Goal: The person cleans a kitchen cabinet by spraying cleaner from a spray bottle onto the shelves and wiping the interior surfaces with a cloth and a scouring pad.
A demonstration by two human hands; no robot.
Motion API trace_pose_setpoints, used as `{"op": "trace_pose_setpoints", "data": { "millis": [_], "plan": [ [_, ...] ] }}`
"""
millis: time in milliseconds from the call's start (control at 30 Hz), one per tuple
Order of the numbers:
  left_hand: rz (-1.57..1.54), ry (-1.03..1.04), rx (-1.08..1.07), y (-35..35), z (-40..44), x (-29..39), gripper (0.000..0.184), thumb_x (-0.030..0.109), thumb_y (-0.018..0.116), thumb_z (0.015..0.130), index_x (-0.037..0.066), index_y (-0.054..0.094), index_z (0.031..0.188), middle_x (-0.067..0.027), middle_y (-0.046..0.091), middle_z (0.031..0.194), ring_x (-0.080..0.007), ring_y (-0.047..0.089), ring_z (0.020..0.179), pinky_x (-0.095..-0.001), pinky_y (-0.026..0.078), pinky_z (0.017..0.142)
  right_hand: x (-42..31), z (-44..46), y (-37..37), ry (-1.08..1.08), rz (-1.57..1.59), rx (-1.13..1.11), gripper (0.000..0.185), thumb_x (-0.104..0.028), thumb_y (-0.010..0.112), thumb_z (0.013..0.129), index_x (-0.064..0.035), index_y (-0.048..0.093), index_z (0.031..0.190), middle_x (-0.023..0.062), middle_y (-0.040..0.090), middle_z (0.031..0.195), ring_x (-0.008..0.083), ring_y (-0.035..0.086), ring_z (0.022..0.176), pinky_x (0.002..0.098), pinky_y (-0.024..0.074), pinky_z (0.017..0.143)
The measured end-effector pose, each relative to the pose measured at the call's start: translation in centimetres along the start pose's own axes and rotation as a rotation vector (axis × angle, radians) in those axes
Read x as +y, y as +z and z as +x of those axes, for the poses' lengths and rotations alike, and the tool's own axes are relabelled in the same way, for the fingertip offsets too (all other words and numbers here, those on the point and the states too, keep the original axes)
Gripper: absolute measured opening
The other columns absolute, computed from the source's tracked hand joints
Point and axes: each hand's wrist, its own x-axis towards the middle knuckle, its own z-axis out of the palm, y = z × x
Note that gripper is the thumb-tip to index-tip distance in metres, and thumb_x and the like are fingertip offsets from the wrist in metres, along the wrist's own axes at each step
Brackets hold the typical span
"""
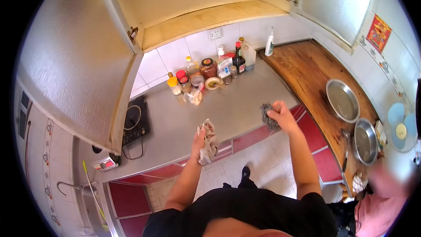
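My left hand [199, 143] is closed around a crumpled beige rag [209, 144], held near the front edge of the grey countertop [237, 105]. A dark wire scourer [268, 117] is in my right hand [283, 116], pinched between the thumb and fingers at the counter's right front. Both hands are well apart. Behind them, against the tiled wall, stand several jars and bottles, among them a dark sauce bottle [239, 59], a yellow-lidded jar [174, 86] and a jar of reddish contents [208, 68].
Open cabinet doors [79, 61] hang overhead around a wooden shelf [210, 19]. An induction cooker [135, 120] stands left. Two metal basins [342, 101] rest on the wooden worktop [302, 63] at right. Another person in pink [380, 210] is at the lower right, near a fan [401, 130].
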Motion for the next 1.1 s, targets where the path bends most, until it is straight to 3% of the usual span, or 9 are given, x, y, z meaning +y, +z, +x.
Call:
{"op": "trace_pose_setpoints", "data": {
  "millis": [167,300,400,433,533,667,833,933,1100],
  "plan": [
    [0.485,0.253,0.308,3.4,6.7,5.6,0.043,0.040,0.041,0.092,0.003,0.053,0.111,-0.0091,0.060,0.098,-0.0192,0.060,0.081,-0.0314,0.050,0.069,-12.7,17.2,0.4,-0.332,-0.045,-0.157,0.021,-0.010,0.066,0.076,-0.0053,0.049,0.087,-0.0006,0.053,0.080,0.0074,0.049,0.076,0.0239,0.0424,0.068],
    [-0.128,0.213,0.232,4.2,12.8,7.8,0.047,0.044,0.041,0.091,0.003,0.055,0.109,-0.0115,0.061,0.101,-0.0232,0.061,0.084,-0.0350,0.051,0.070,-19.1,33.1,2.1,-0.743,-0.392,-0.041,0.025,-0.021,0.069,0.074,-0.0033,0.054,0.083,0.0051,0.057,0.071,0.0140,0.053,0.065,0.0288,0.0450,0.061],
    [-0.161,0.293,0.127,3.6,15.8,8.4,0.049,0.043,0.043,0.089,0.003,0.049,0.117,-0.0083,0.056,0.111,-0.0226,0.057,0.094,-0.0364,0.050,0.070,-21.9,41.9,4.4,-0.612,-0.538,-0.132,0.019,-0.021,0.063,0.077,-0.0036,0.058,0.076,0.0040,0.056,0.062,0.0128,0.053,0.056,0.0307,0.0438,0.049],
    [-0.065,0.285,0.280,5.5,16.4,9.7,0.049,0.042,0.043,0.088,0.005,0.046,0.121,-0.0084,0.057,0.108,-0.0239,0.057,0.091,-0.0382,0.050,0.070,-21.7,42.9,5.1,-0.479,-0.269,-0.209,0.017,-0.020,0.062,0.076,-0.0046,0.059,0.071,0.0034,0.054,0.057,0.0134,0.053,0.053,0.0306,0.0423,0.045],
    [0.004,0.256,0.211,4.1,20.0,10.7,0.046,0.037,0.047,0.087,0.003,0.049,0.117,-0.0111,0.056,0.108,-0.0267,0.057,0.092,-0.0388,0.049,0.076,-21.6,45.0,8.6,-0.705,-0.544,-0.168,0.015,-0.011,0.064,0.072,0.0003,0.060,0.080,0.0102,0.060,0.068,0.0222,0.060,0.058,0.0360,0.0462,0.044],
    [0.713,0.260,0.220,3.4,22.8,8.6,0.037,0.028,0.053,0.084,0.000,0.053,0.107,-0.0132,0.057,0.105,-0.0263,0.057,0.091,-0.0399,0.047,0.078,-20.0,46.9,17.2,-0.927,-0.997,-0.176,0.031,-0.030,0.070,0.065,-0.0072,0.065,0.085,0.0141,0.064,0.085,0.0326,0.060,0.084,0.0426,0.0479,0.073],
    [1.609,0.551,-0.003,-3.2,27.7,-0.3,0.036,0.029,0.060,0.078,0.001,0.057,0.100,-0.0179,0.055,0.107,-0.0321,0.054,0.097,-0.0454,0.043,0.083,-22.9,45.2,14.5,-0.573,-1.078,-0.461,0.037,-0.032,0.061,0.072,-0.0088,0.064,0.101,0.0109,0.065,0.094,0.0271,0.057,0.094,0.0413,0.0456,0.077],
    [1.945,0.292,-0.177,-5.9,27.6,-4.1,0.039,0.031,0.062,0.077,0.003,0.055,0.105,-0.0194,0.050,0.113,-0.0344,0.050,0.102,-0.0479,0.041,0.085,-21.8,49.7,16.5,-0.581,-1.172,-0.535,0.035,-0.030,0.056,0.074,-0.0126,0.064,0.104,0.0071,0.065,0.097,0.0246,0.057,0.094,0.0401,0.0445,0.077],
    [2.075,0.062,-0.080,-6.7,28.1,-6.0,0.040,0.031,0.062,0.077,0.005,0.053,0.107,-0.0196,0.047,0.115,-0.0352,0.049,0.103,-0.0488,0.040,0.086,-20.3,49.2,15.2,-0.782,-1.037,-0.433,0.031,-0.025,0.056,0.073,-0.0144,0.066,0.100,0.0083,0.063,0.099,0.0259,0.055,0.095,0.0401,0.0444,0.077]
  ]
}}
